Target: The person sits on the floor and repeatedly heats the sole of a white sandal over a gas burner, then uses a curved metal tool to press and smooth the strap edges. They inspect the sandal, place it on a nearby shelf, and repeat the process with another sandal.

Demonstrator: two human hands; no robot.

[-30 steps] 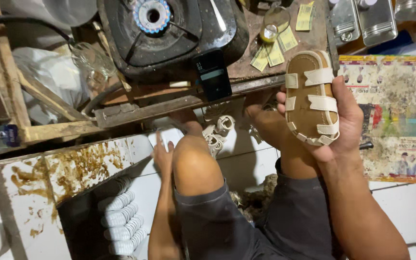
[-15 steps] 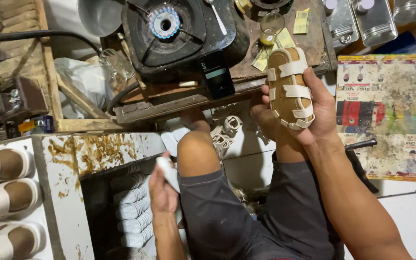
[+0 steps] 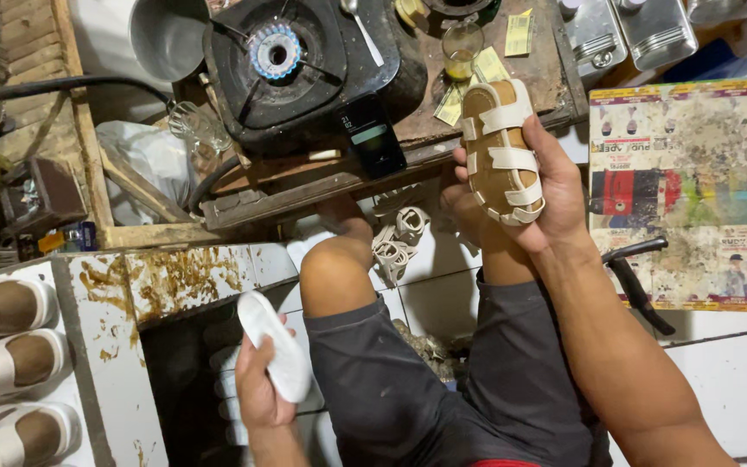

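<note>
I note the left hand [image 3: 261, 393], earlier empty in the dark bin, now grips a white oval shoe sole [image 3: 277, 344]. The right hand [image 3: 533, 186] stays wrapped around the tan white-strapped sandal [image 3: 499, 151], raised above the stove desk [image 3: 555, 73].

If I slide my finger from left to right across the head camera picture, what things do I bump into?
White strapped sandals with brown insoles → white shoe sole in the left hand → tan sandal with white straps in the right hand → colourful stained poster.
</note>
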